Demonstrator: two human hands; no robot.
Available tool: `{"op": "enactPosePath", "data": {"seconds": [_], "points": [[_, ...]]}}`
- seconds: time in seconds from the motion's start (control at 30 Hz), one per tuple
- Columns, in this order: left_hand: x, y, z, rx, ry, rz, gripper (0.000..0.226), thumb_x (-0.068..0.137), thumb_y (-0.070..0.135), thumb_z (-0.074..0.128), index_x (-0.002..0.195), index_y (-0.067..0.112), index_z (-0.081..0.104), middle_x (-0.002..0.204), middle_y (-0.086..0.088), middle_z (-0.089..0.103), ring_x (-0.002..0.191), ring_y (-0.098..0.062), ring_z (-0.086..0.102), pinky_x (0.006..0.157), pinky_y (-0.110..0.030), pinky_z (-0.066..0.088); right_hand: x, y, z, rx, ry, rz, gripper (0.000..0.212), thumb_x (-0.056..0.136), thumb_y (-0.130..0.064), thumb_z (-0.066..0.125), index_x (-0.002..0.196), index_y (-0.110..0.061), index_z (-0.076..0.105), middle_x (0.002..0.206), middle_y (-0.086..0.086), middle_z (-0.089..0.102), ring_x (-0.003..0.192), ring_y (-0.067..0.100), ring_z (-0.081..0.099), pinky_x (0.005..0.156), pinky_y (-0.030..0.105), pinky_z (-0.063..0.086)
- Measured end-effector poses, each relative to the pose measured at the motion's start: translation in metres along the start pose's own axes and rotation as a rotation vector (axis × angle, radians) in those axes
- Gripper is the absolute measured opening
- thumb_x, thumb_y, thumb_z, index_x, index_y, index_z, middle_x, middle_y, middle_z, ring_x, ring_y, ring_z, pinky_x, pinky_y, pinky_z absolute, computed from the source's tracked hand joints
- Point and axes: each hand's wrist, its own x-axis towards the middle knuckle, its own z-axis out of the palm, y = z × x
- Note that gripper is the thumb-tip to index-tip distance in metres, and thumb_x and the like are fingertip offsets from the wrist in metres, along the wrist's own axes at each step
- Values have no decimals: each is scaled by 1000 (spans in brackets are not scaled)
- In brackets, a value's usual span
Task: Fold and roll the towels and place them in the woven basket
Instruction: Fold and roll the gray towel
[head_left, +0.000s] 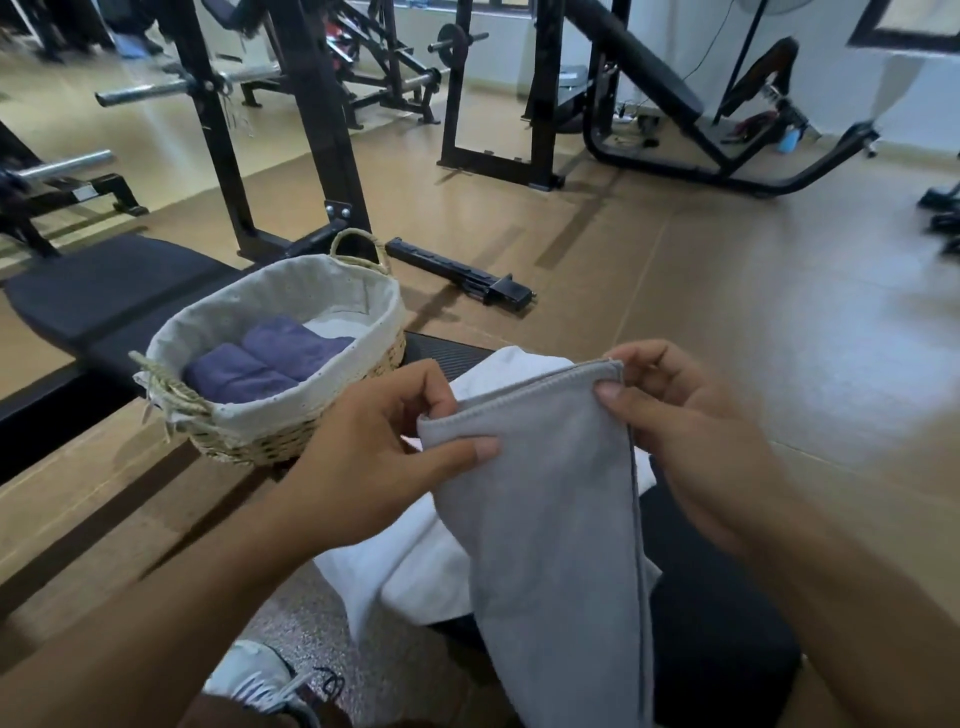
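Head camera, looking down at two bare hands in a gym. The left hand (379, 452) pinches the upper left corner of a grey towel (550, 509) between thumb and curled fingers. The right hand (670, 431) pinches the upper right corner the same way, so the top edge runs taut between them and the rest hangs down toward the camera. Behind and under the grey towel, a white towel (410, 566) lies crumpled on a black padded bench (722, 623). To the left, a woven basket (275, 441) with a pale cloth liner stands on the floor, touching the bench. Inside it lie two rolled dark blue towels (265, 358), side by side. Black weight racks (291, 130) stand beyond on the tan floor (727, 291). A white shoe (260, 675) shows at the bottom edge.
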Motion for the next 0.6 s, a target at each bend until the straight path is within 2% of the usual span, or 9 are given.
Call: {"op": "enactPosePath", "data": {"seconds": [0.1,0.17,0.2,0.27,0.33,0.4,0.53,0.6], "points": [[-5,16,4,-351,-45,-114,43,68,33,89,67,25,46,65,-13,48,56,-19,47,47,-29,39,-7,-5,5,45,-68,-26,13,83,-19,71,87,-31,73,92,-2,71,79,13,62,70,28,51],[-6,26,-3,-574,-160,-234,41,64,35,93,77,23,56,69,-10,56,55,-21,52,47,-28,40,-12,-15,5,170,-176,-10,13,75,-25,71,87,-31,74,90,-4,71,77,11,62,63,22,51],[-5,29,-7,-610,-192,-287,40,64,34,93,86,23,61,74,-12,63,59,-24,56,50,-30,43,-14,-19,5,202,-200,-14,14,73,-27,72,85,-33,74,89,-6,70,76,10,62,62,22,50],[-1,23,-9,-514,-94,-346,40,69,28,91,100,22,66,85,-16,71,68,-30,65,52,-33,53,-12,-15,5,155,-154,-53,13,75,-27,72,85,-36,74,89,-8,70,78,8,63,65,22,51],[6,10,-6,-283,139,-352,46,69,24,90,109,19,68,91,-18,75,79,-27,72,69,-37,60,-6,-4,8,13,-54,-70,16,81,-23,75,87,-38,73,89,-10,71,80,8,65,71,26,54],[13,-6,-3,-224,284,-367,46,69,18,86,111,15,68,92,-16,77,83,-25,73,80,-43,59,2,9,12,-74,3,-42,22,87,-13,75,93,-34,72,91,-8,71,76,12,66,71,31,56],[29,-36,-3,-145,301,-400,29,79,11,84,104,16,70,93,-8,77,87,-27,71,80,-43,55,17,24,19,-137,30,-21,22,88,-8,75,104,-22,70,97,-3,72,76,10,69,69,23,56],[34,-39,-6,-83,233,-386,32,80,21,84,109,20,70,96,-5,76,94,-28,72,82,-38,56,22,27,22,-133,22,-12,25,86,-7,77,106,-20,70,95,-5,73,78,8,70,70,19,55]]}}
